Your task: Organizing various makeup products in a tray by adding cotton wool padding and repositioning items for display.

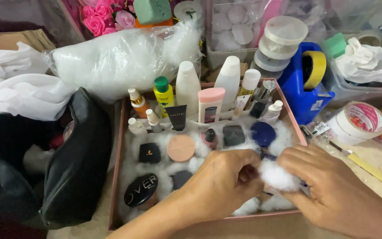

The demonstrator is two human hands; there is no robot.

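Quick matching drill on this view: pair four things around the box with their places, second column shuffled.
1 tape dispenser
2 black bag
3 white fluff tuft
4 round peach compact

a between left hand and right hand
b in the pink box, on the fluff
c right of the box
d left of the box

Pairs: 1-c, 2-d, 3-a, 4-b
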